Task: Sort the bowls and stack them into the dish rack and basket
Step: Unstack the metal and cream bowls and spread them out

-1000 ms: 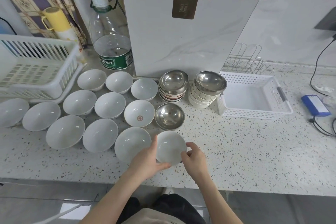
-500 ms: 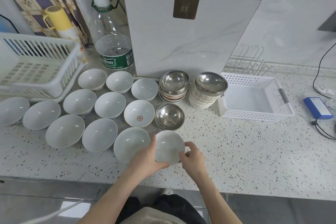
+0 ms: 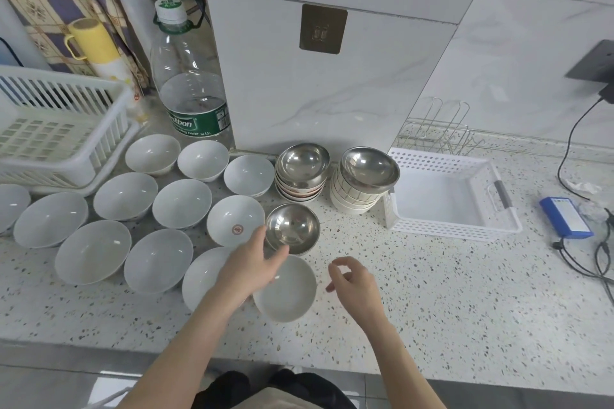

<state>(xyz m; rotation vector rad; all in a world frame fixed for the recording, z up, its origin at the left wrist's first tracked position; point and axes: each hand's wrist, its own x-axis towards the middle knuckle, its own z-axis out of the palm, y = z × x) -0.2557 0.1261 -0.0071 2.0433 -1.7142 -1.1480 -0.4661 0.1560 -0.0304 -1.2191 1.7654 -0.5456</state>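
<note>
A small white bowl sits on the counter near the front edge, with no hand holding it. My left hand reaches over its far left rim; thumb and straight fingers touch the near rim of a single steel bowl. My right hand hovers right of the white bowl, fingers loosely curled and holding nothing. Several white bowls spread across the left, one with a red mark. Two bowl stacks, each topped by a steel bowl, stand at the back. The white dish rack is far left and the white basket right.
A large water bottle and a yellow cup stand behind the bowls. A wire rack stands behind the basket. A blue box and black cables lie at the far right.
Both hands have let go of the small white bowl, which now rests on the counter. The left hand moved forward to the steel bowl and the right hand drew off to the right.
</note>
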